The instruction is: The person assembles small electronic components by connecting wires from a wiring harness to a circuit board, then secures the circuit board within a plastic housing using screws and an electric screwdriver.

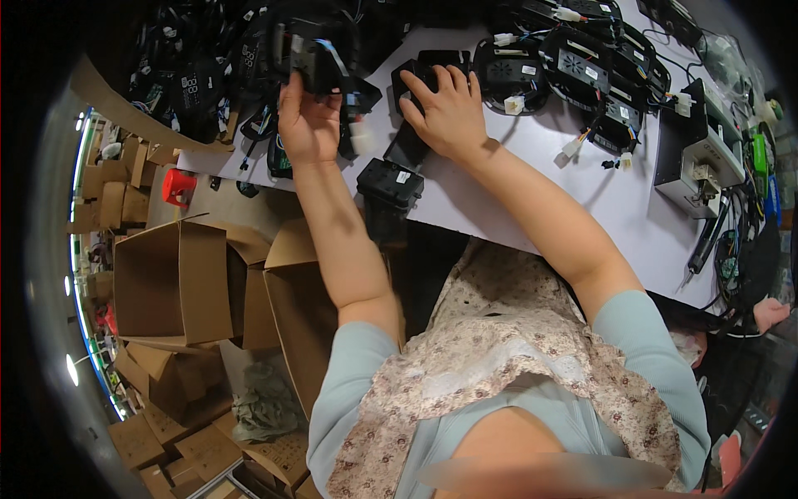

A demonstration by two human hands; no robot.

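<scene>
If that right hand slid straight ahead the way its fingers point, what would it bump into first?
The right hand would probably first meet the black casing just ahead of it; depth is unclear, so the two may already touch.

One left hand (312, 129), one right hand (451, 115), one white worktable (453, 195), at least five rounded black units (509, 81) with white labels, one metal-cased box (686, 179), one red plastic object (176, 188), one patterned apron (490, 337), at least six cardboard boxes (204, 283)
</scene>
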